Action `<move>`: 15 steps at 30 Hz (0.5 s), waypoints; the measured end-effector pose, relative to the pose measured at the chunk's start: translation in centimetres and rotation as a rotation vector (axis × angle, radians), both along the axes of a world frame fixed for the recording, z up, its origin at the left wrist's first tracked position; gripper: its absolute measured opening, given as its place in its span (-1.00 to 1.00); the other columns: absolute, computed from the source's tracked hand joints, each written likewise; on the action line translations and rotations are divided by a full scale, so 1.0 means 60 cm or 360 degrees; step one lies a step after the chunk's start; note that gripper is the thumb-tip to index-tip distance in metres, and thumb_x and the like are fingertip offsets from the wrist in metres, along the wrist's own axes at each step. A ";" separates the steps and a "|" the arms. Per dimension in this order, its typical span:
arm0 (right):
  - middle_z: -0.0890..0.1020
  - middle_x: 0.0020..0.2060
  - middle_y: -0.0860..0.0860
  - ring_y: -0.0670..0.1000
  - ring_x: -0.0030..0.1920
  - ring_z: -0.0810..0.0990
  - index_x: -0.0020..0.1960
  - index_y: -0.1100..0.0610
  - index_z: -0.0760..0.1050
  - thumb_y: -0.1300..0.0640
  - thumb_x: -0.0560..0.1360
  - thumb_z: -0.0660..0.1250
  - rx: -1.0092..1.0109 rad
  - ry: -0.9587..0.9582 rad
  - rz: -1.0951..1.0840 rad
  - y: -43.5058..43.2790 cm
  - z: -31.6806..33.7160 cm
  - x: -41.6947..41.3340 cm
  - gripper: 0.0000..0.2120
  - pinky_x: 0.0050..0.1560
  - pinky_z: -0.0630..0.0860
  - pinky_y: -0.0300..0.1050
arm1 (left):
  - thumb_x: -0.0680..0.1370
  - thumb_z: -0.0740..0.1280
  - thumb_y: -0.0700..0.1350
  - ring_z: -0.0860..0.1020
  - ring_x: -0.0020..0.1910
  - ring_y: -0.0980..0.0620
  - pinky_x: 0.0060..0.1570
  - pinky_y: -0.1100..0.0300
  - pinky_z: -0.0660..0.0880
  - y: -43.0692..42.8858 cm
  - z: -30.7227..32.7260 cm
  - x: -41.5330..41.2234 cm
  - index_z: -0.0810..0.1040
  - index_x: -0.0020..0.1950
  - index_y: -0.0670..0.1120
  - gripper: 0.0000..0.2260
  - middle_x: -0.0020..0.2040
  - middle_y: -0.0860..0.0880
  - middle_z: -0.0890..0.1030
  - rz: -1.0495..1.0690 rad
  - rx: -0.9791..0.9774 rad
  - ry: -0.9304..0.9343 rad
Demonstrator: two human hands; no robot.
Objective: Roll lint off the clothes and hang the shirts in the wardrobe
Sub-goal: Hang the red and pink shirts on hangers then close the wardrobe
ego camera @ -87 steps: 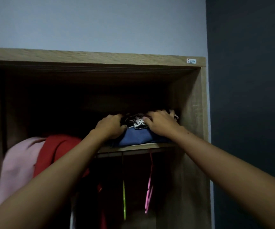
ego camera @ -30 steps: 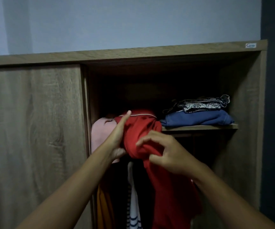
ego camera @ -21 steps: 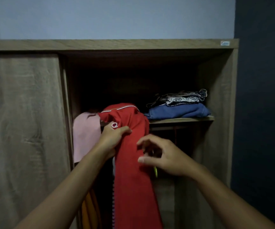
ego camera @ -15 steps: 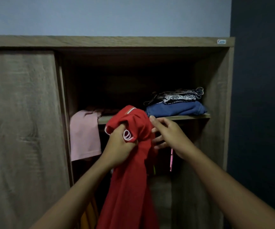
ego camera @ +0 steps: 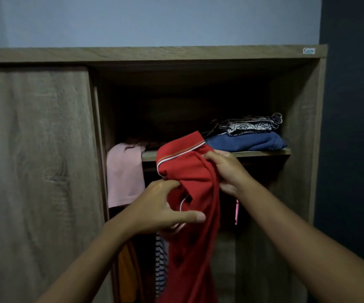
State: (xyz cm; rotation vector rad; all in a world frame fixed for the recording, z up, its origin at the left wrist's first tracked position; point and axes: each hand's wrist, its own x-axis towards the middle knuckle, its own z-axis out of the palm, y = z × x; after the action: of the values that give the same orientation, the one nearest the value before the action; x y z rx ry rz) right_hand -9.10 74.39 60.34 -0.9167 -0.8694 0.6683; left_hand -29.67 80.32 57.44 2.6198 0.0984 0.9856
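At centre, left fingers [ego camera: 168, 184] and right fingers [ego camera: 215, 155] clutch red shirt [ego camera: 184, 168].

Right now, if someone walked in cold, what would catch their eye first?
The red shirt, bright against the dim wardrobe, gripped in the middle by the left hand and the right hand. Next, on the shelf to its right, a folded blue garment with a black-and-white patterned garment on top, and a pink garment hanging at the left.
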 end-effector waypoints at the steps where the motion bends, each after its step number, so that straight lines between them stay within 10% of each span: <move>1: 0.59 -0.19 0.22 0.05 -0.32 0.55 0.09 0.29 0.58 0.38 0.47 0.26 0.0030 0.0003 0.0019 0.000 0.001 0.002 -0.77 -0.17 0.54 -0.12 | 0.40 0.46 0.34 0.59 0.22 0.23 0.25 0.20 0.50 0.003 0.007 -0.009 0.64 0.26 0.04 -0.45 0.20 0.20 0.66 -0.0045 -0.0113 -0.0030; 4: 0.57 -0.21 0.23 0.08 -0.29 0.53 0.06 0.30 0.55 0.36 0.50 0.24 0.0042 -0.0010 0.0113 -0.008 0.003 0.004 -0.82 -0.15 0.53 -0.09 | 0.55 0.31 0.14 0.65 0.06 0.02 0.15 0.02 0.54 0.018 0.028 -0.024 0.69 0.01 -0.11 -0.65 -0.02 -0.02 0.72 -0.0008 -0.0259 -0.0377; 8: 0.61 -0.37 0.12 0.00 -0.42 0.54 -0.19 0.22 0.58 0.36 0.51 0.22 -0.0067 -0.0223 0.0204 -0.027 0.002 -0.002 -0.81 -0.29 0.53 -0.17 | 0.46 0.29 -0.22 0.58 -0.01 0.19 -0.01 0.27 0.51 0.023 0.049 -0.025 0.59 0.01 -0.08 -0.83 -0.07 0.10 0.62 0.0281 0.0095 -0.0645; 11: 0.61 -0.35 0.13 0.00 -0.43 0.52 -0.16 0.21 0.62 0.34 0.47 0.24 -0.0213 -0.0472 0.0246 -0.037 -0.005 -0.007 -0.82 -0.31 0.48 -0.17 | 0.51 0.38 -0.17 0.49 0.12 0.22 0.11 0.43 0.39 0.018 0.050 -0.010 0.51 0.22 -0.02 -0.72 0.08 0.04 0.54 0.0278 0.0241 -0.0547; 15: 0.58 -0.29 0.16 0.04 -0.35 0.49 -0.05 0.25 0.61 0.28 0.45 0.27 -0.0323 -0.0591 0.0358 -0.053 -0.011 -0.008 -0.84 -0.27 0.46 -0.14 | 0.52 0.35 0.16 0.43 0.25 0.04 0.27 0.11 0.39 0.007 0.047 0.012 0.46 0.39 0.10 -0.54 0.26 0.04 0.44 0.0310 0.0412 -0.0324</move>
State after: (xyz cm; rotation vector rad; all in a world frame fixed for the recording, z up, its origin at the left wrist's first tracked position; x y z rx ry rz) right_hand -9.58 71.23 59.70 -1.1583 -1.2651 0.8038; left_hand -28.96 80.74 60.29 2.7599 0.1910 1.4125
